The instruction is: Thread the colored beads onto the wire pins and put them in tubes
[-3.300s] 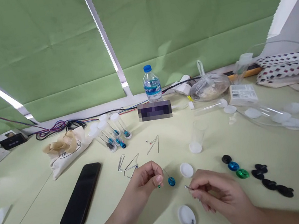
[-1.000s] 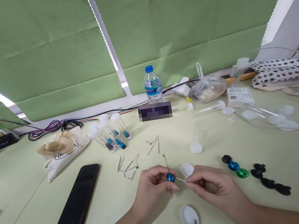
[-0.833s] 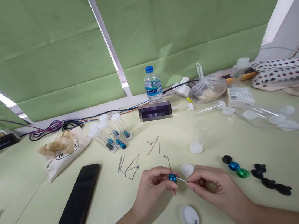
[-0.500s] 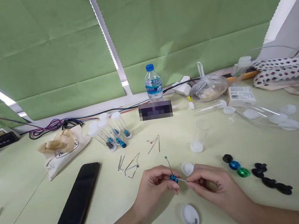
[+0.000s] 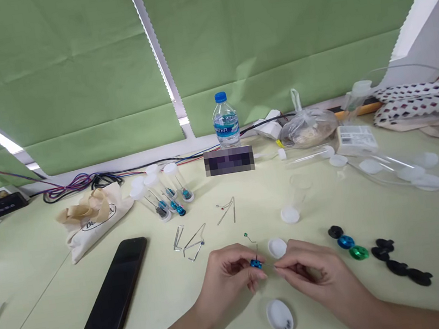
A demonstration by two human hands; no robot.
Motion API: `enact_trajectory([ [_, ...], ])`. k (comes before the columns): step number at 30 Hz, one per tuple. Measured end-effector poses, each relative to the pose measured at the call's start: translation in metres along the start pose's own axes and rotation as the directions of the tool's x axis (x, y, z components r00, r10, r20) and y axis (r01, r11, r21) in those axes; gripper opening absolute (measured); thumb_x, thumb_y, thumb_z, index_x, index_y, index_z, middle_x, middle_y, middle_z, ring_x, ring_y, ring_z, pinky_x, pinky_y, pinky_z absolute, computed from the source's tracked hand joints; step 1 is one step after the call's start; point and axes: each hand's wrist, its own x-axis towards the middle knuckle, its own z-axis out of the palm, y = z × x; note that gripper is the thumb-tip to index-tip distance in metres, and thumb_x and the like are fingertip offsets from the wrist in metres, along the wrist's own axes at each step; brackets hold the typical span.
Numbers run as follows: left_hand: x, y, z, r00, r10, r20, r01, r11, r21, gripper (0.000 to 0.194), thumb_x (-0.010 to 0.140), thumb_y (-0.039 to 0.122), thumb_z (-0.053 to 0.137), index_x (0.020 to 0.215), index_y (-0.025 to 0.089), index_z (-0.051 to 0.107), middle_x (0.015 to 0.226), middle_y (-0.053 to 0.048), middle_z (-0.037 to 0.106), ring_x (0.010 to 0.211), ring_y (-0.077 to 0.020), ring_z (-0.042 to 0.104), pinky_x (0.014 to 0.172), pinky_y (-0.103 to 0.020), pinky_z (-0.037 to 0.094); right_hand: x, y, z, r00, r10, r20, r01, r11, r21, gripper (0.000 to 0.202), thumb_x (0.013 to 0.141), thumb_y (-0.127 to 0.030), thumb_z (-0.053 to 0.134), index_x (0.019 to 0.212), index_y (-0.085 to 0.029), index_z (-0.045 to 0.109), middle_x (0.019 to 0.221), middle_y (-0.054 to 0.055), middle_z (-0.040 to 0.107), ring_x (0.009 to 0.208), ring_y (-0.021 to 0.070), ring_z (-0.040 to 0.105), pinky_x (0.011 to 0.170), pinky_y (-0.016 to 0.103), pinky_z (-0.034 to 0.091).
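Between the thumb and fingers of my left hand (image 5: pixel 233 269) is a small blue metal part (image 5: pixel 256 264). A thin rod stands up from it, and a small green-tipped pin (image 5: pixel 246 235) shows just above. My right hand (image 5: pixel 318 270) pinches a thin metal rod (image 5: pixel 269 265) that reaches to the blue part's right side. One white cap (image 5: pixel 277 247) lies behind my hands. In front of them, another white cap (image 5: pixel 279 316) holds several tiny pieces. Bent metal keys (image 5: pixel 190 243) lie beyond my left hand.
Black discs (image 5: pixel 396 268) and a green disc (image 5: pixel 358 252) lie at right. Clear tubes with blue parts (image 5: pixel 172 182) stand at back left, near a cloth pouch (image 5: pixel 95 218). A phone (image 5: pixel 116 287) lies left; a bottle (image 5: pixel 226 122) stands behind.
The blue part has turned slightly in my left fingers, and the rods beside it show at a different angle. My hands have otherwise barely moved; the view has shifted slightly.
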Motion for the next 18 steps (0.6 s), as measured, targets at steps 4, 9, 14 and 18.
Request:
enact_trajectory([
  [4, -0.0008, 0.0024, -0.0014, 1.000, 0.013, 0.016, -0.014, 0.999, 0.051, 0.011, 0.068, 0.017, 0.078, 0.079, 0.016, 0.076, 0.076, -0.003, 0.065, 0.052, -0.0071, 0.054, 0.051, -0.021, 0.047, -0.0014, 0.0010, -0.0004, 1.000, -0.006, -0.004, 0.006, 1.000, 0.008, 0.018, 0.087, -0.016, 0.053, 0.076, -0.017, 0.068, 0.065, 0.000, 0.050, 0.055, 0.0134, 0.047, 0.047, 0.025, 0.033],
  [9, -0.0024, 0.0048, -0.0017, 0.997, 0.060, 0.055, -0.063, 0.997, 0.049, 0.014, 0.072, 0.020, 0.075, 0.085, 0.017, 0.077, 0.080, -0.005, 0.065, 0.057, -0.0092, 0.057, 0.056, -0.023, 0.050, -0.0009, -0.0006, -0.0009, 0.999, -0.042, -0.024, 0.042, 0.999, 0.008, 0.018, 0.086, -0.015, 0.054, 0.077, -0.016, 0.069, 0.065, 0.000, 0.051, 0.054, 0.0127, 0.047, 0.045, 0.025, 0.033],
  [14, -0.0031, 0.0063, -0.0016, 0.994, 0.064, 0.092, -0.071, 0.994, 0.080, 0.012, 0.077, 0.025, 0.071, 0.081, 0.015, 0.075, 0.076, -0.004, 0.062, 0.055, -0.0100, 0.057, 0.055, -0.024, 0.049, -0.0028, -0.0001, 0.0009, 0.999, 0.036, 0.025, -0.038, 0.993, 0.112, 0.019, 0.088, -0.020, 0.054, 0.078, -0.016, 0.070, 0.068, -0.001, 0.047, 0.047, 0.0084, 0.048, 0.039, 0.021, 0.036],
  [18, -0.0037, 0.0083, -0.0020, 0.988, 0.075, 0.133, -0.100, 0.977, 0.189, 0.017, 0.081, 0.029, 0.066, 0.081, 0.014, 0.073, 0.074, -0.004, 0.060, 0.054, -0.0089, 0.054, 0.054, -0.023, 0.047, -0.0061, 0.0026, 0.0029, 0.983, 0.147, 0.106, -0.168, 0.958, 0.233, 0.021, 0.090, -0.027, 0.055, 0.079, -0.016, 0.069, 0.076, -0.001, 0.048, 0.041, 0.0041, 0.050, 0.037, 0.017, 0.043],
])
